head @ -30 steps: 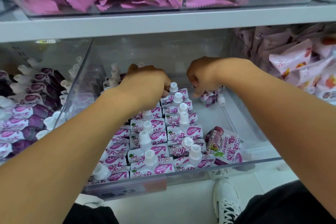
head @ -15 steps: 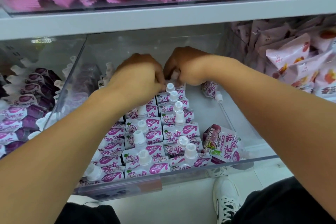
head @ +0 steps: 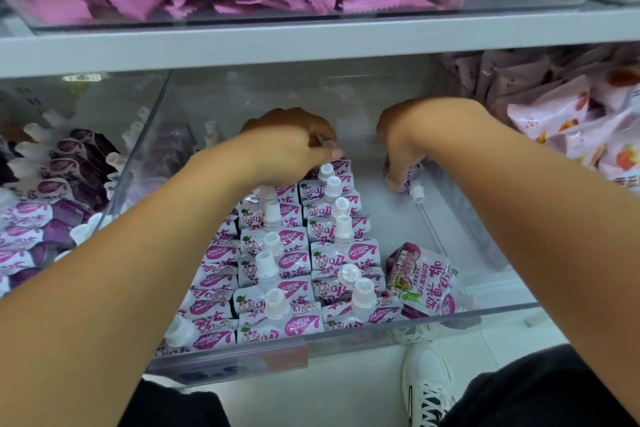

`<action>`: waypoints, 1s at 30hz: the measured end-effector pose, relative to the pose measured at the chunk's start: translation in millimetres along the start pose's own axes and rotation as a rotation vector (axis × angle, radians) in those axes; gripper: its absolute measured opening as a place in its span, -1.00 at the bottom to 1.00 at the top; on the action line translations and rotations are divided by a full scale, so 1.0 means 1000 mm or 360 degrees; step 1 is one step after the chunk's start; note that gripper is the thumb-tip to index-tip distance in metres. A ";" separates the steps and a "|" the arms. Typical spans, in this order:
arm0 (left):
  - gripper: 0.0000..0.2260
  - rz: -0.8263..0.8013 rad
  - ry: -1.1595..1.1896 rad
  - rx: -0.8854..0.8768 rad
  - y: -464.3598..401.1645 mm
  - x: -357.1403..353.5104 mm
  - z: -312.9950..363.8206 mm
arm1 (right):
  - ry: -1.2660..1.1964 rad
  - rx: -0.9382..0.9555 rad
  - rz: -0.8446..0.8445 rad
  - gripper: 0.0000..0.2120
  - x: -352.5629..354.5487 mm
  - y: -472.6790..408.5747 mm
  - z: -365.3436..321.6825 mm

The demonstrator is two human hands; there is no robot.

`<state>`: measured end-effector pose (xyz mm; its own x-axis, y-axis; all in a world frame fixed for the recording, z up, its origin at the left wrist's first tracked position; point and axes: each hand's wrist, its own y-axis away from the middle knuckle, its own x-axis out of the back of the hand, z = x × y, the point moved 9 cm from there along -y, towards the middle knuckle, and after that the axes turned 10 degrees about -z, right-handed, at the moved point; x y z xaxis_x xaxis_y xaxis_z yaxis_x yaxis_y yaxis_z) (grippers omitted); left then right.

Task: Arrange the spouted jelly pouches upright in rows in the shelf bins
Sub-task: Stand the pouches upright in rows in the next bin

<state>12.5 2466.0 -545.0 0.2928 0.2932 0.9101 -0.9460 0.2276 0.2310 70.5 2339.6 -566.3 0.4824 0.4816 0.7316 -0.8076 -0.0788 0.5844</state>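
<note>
Purple-and-white spouted jelly pouches [head: 325, 255] stand upright in rows inside the clear middle bin [head: 349, 340]. My left hand [head: 287, 146] rests curled over the back of the rows, its fingertips pinching a white cap at the rearmost pouch. My right hand [head: 403, 142] reaches down at the bin's back right and grips a loose pouch [head: 414, 180] lying with its spout toward me. One more pouch [head: 420, 279] leans tilted against the front right of the rows.
The left bin [head: 45, 184] holds darker purple spouted pouches. Pink snack bags [head: 588, 121] fill the right bin. An upper shelf [head: 311, 38] carries a bin of pink packets. My shoe [head: 427, 381] shows on the floor below.
My right hand has moved away from my left hand to the back right of the bin and closed on the loose pouch there. My left hand stays at the back of the rows.
</note>
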 end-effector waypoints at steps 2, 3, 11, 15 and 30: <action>-0.71 0.0010 0.0004 0.0010 -0.001 0.000 0.000 | 0.0012 0.0020 -0.0023 -0.60 -0.006 -0.003 -0.004; -0.75 0.0021 0.0010 0.0012 -0.002 0.000 -0.001 | -0.0056 0.0045 0.0067 -0.70 -0.003 -0.004 -0.006; -0.87 0.0293 -0.0101 0.0111 -0.005 0.000 -0.006 | -0.0420 0.0278 0.0462 -0.63 0.018 -0.007 -0.017; -0.86 0.0279 -0.0126 0.0149 -0.006 0.000 -0.010 | -0.0690 0.0589 0.0818 -0.51 0.044 0.012 -0.026; -0.86 0.0372 0.0011 0.0157 -0.005 0.003 -0.014 | -0.0984 0.0486 0.0418 -0.82 0.024 -0.007 -0.025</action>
<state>19.8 2478.8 -547.7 0.0648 0.3335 0.9405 -0.9970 0.0610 0.0471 79.3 2373.7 -561.5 0.4618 -0.1594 0.8725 -0.8360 -0.4069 0.3682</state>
